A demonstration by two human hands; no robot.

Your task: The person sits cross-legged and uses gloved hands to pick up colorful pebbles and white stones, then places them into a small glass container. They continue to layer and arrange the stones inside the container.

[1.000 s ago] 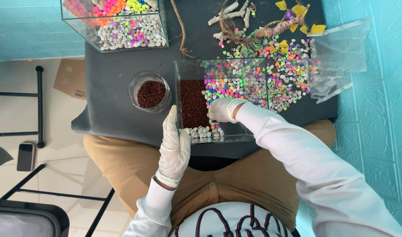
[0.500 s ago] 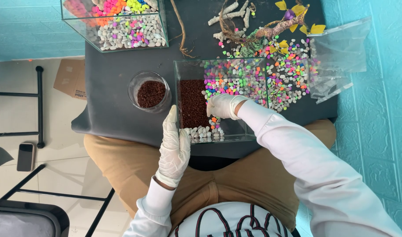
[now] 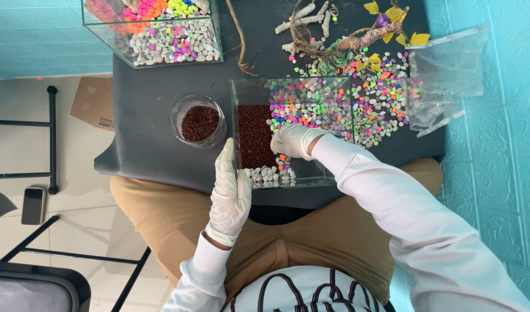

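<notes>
Gloved in thin white latex, the right hand [image 3: 292, 140] reaches down into the small glass tank [image 3: 334, 176], its fingers curled together over the pebbles; whether it pinches any cannot be told. Its arm, in a loose white sleeve, crosses the tank's near right corner at a slant. Flat and open, the left hand [image 3: 230, 193], gloved the same way, lies with its fingers straight and together against the tank's outer left wall, wrist bent back toward the lap.

That tank is a clear, straight-walled rectangular box standing at the near middle of the dark surface [image 3: 149, 133], just above the person's knees. Inside it, coarse reddish-brown gravel [image 3: 253, 136] fills the left part, smooth rounded colourful pebbles [image 3: 311, 104] in pink, green, orange and white fill the far right, and pale grey-white pebbles [image 3: 265, 176] lie along the near edge.

Just left of the tank stands a round glass jar [image 3: 199, 120] of the same brown gravel. A larger glass tank [image 3: 152, 32] of pebbles sits at the far left, gnarled driftwood [image 3: 357, 41] with yellow leaves lies behind, and a crumpled clear plastic bag [image 3: 444, 75] lies to the right.
</notes>
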